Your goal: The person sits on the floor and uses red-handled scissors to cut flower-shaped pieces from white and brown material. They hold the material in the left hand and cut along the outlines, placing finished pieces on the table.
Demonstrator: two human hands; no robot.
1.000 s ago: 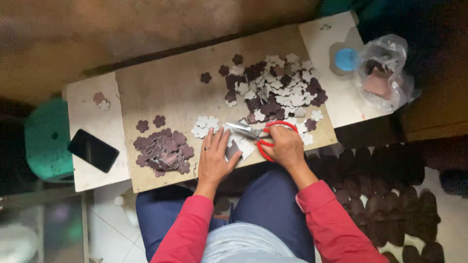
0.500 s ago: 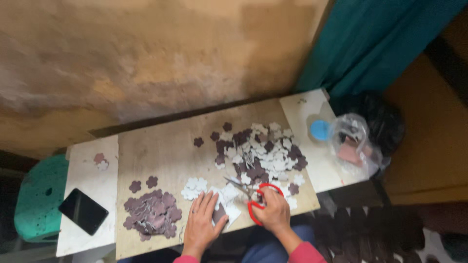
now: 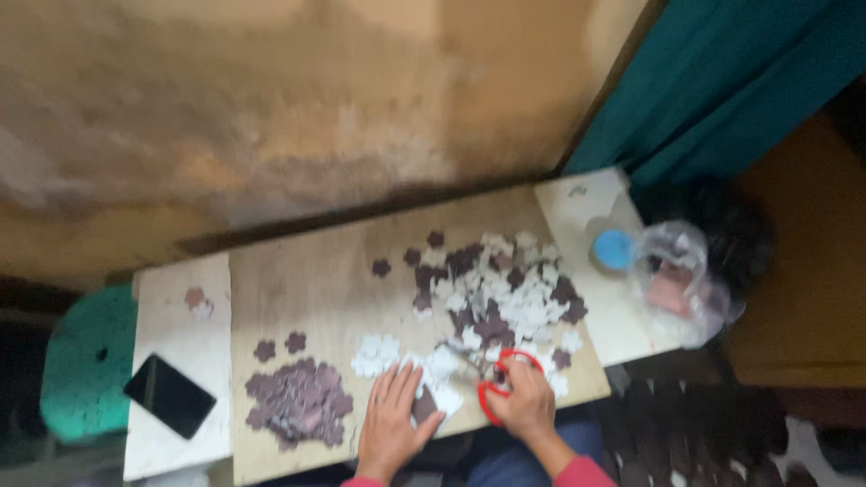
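The left hand (image 3: 390,424) lay flat, fingers spread, pinning a white-and-brown cut-out piece (image 3: 435,402) to the wooden surface (image 3: 316,289) so it stayed put for cutting. The right hand (image 3: 520,403) had its grip clamped through the red-handled scissors (image 3: 495,381), blades toward that piece. A pile of brown flower shapes (image 3: 298,401) sat left, a phone (image 3: 169,395) beyond it. Farther off lay mixed white and brown shapes (image 3: 505,293), crowding the scissors' side, then a clear plastic bag (image 3: 681,284).

Scissor blades (image 3: 469,358) blurred, forearms cut off
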